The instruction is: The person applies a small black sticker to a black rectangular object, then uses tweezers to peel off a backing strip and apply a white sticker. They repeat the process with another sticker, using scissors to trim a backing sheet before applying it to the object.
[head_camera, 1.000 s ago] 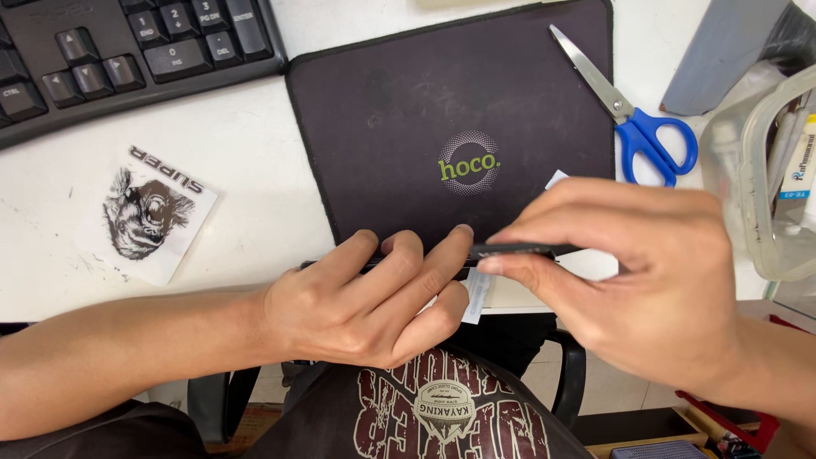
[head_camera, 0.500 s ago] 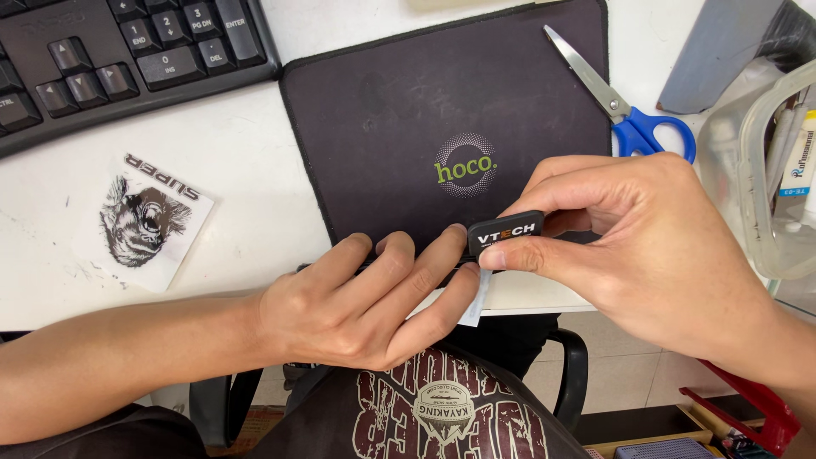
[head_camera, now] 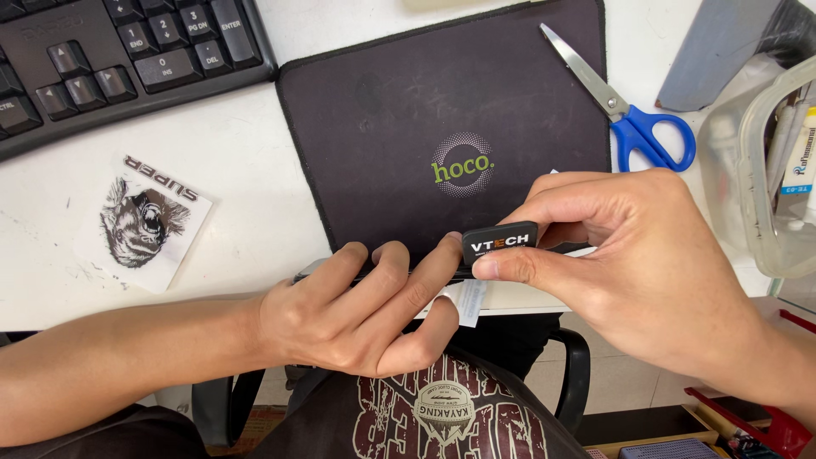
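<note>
**Small black piece held over the desk's near edge**

Nearest the body, at the near edge of the desk (head_camera: 255, 170), the left hand (head_camera: 357, 314) lies palm down with its fingers stretched flat along a thin dark strip (head_camera: 327, 274). The fingers press rather than grip; most of the strip is hidden under them, so what it is cannot be told. A white paper tab (head_camera: 469, 302) hangs past the desk edge just beneath the fingertips.

Touching those fingertips, the right hand (head_camera: 633, 255) pinches a small black rectangular block with lettering (head_camera: 500, 244) between thumb and forefinger, closed firmly on it. The block sits above the near edge of the black mouse pad (head_camera: 408, 110), right where pad and desk edge meet.

The likely trouble lies in that position. Both hands work at the very lip of the desk, so if the pinch slips, the block could drop past the edge toward the lap or floor. The paper tab, already overhanging, looks apt to crease or tear if the left fingers slide. Pressure from flat fingers alone may let the strip shift sideways.

Farther off, a sticker with a snarling animal (head_camera: 144, 223) lies toward the left edge. At the far edge are a black keyboard (head_camera: 127, 51), blue-handled scissors (head_camera: 629, 110) and, by the right edge, a clear plastic container (head_camera: 765, 178).
</note>
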